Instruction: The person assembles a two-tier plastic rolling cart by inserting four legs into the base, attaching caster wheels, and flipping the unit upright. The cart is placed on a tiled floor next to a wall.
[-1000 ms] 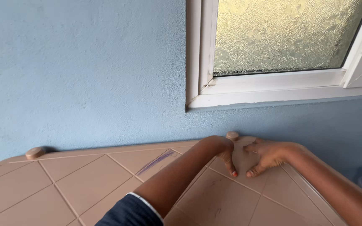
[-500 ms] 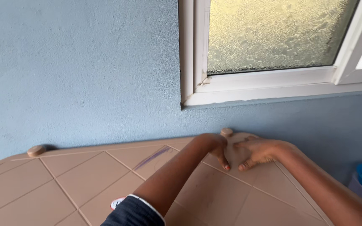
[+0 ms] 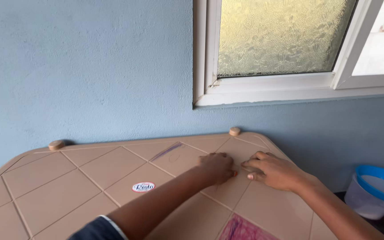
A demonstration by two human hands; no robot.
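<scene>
Both my hands rest on a tan plastic table (image 3: 90,178) with a moulded tile pattern, near its far right corner. My left hand (image 3: 218,166) is curled knuckles-up on the top. A tiny orange spot shows at its fingertips, and I cannot tell what it is. My right hand (image 3: 274,171) lies flat beside it, fingers pointing left and almost touching the left fingertips, with nothing visible in it. A dark sleeve with a white cuff (image 3: 101,226) covers my left forearm.
The table stands against a blue wall (image 3: 90,71) under a white-framed frosted window (image 3: 285,40). Round pegs (image 3: 56,145) (image 3: 234,131) stick up at the far corners. An oval sticker (image 3: 143,187), a purple scribble (image 3: 167,151) and a pink scribble (image 3: 250,229) mark the top. A blue-rimmed white bucket (image 3: 376,186) stands at right.
Both hands have slid back from the far corner peg toward me, staying close together. The view has shifted, showing more of the table top and the sticker.
</scene>
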